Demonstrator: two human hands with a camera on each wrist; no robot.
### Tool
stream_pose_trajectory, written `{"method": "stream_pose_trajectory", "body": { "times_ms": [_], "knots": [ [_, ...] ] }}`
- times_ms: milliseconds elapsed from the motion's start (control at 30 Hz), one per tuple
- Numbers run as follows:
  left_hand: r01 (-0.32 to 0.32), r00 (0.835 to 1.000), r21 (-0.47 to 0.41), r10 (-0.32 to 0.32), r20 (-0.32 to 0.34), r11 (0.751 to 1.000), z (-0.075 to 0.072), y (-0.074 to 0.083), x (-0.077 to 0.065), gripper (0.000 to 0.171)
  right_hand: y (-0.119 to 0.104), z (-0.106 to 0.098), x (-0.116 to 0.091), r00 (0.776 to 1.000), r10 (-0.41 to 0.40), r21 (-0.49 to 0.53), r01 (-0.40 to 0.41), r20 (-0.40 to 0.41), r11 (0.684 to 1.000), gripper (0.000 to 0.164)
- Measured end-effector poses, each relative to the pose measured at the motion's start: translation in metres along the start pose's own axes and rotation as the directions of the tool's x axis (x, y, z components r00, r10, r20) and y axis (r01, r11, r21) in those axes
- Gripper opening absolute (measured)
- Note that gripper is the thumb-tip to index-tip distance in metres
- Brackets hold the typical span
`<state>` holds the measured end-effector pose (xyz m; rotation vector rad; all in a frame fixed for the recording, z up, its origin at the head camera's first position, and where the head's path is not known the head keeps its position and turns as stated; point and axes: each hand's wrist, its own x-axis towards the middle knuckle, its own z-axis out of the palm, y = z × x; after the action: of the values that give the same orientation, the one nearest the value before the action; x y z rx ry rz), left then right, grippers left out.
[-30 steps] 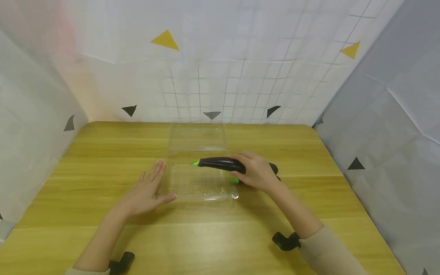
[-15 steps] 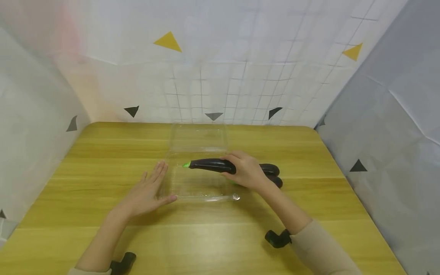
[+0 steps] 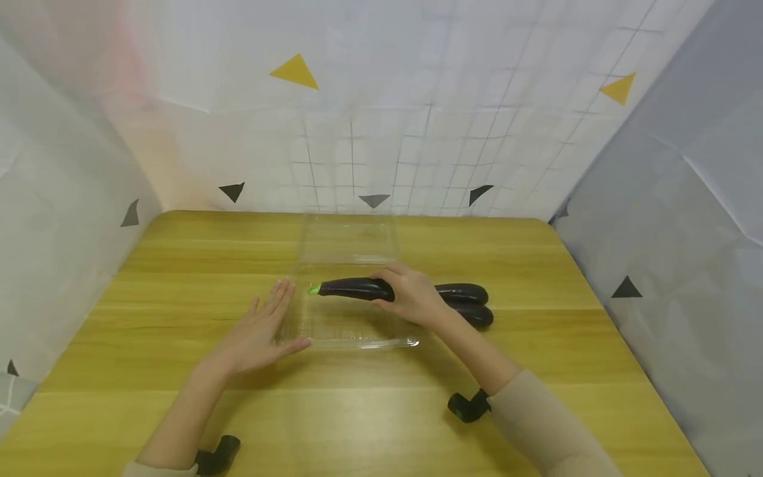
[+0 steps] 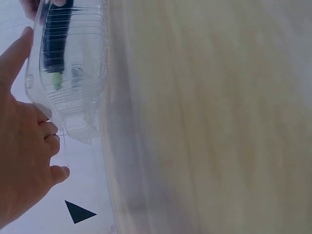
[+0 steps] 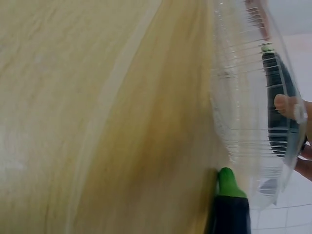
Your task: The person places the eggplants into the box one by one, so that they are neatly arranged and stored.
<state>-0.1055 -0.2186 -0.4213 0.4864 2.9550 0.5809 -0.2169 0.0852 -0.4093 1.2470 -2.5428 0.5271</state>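
Head: glossy, tapered purple-black eggplant (image 3: 356, 288)

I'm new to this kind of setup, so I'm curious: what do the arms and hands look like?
A person's: the left hand and right hand wear no gloves. The right sleeve is plain beige; only the pale edge of the left sleeve shows. A stubby, bent black piece sits by each cuff, left piece and right piece. No cables are visible.

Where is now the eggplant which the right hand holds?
In the head view, the held eggplant is just left of the middle, gripped by the right hand over the open clear container's base, its green tip toward the left hand.
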Motion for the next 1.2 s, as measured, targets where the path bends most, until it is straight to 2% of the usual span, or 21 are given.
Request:
{"method": "stream_pose_trajectory", "body": {
  "times_ms": [333, 533, 667, 867, 1200],
  "knots": [
    [0.0, 1.0, -0.006, 0.0, -0.003, 1.0, 0.0, 0.0, 0.0, 0.103, 0.002, 0.017, 0.007, 0.992, 0.066, -0.071, -0.058, 0.104, 0.996, 0.048],
    [0.004, 1.0, -0.008, -0.004, 0.004, 1.0, -0.001, 0.001, 0.0, 0.103, 0.0, 0.019, 0.012, 0.984, 0.085, -0.092, -0.071, 0.157, 0.993, 0.05],
    [0.005, 1.0, -0.005, -0.005, 0.008, 1.0, 0.0, 0.0, 0.001, 0.103, -0.002, 0.019, 0.014, 0.982, 0.087, -0.088, -0.073, 0.166, 0.993, 0.05],
    [0.004, 1.0, -0.008, -0.004, 0.012, 1.0, 0.0, 0.001, 0.001, 0.103, -0.003, 0.021, 0.014, 0.981, 0.073, -0.135, -0.049, 0.181, 0.99, 0.049],
    [-0.006, 1.0, 0.004, 0.007, -0.007, 1.0, 0.0, 0.002, 0.001, 0.102, -0.005, 0.021, 0.013, 0.982, 0.058, -0.152, -0.031, 0.18, 0.988, 0.057]
  ]
}}
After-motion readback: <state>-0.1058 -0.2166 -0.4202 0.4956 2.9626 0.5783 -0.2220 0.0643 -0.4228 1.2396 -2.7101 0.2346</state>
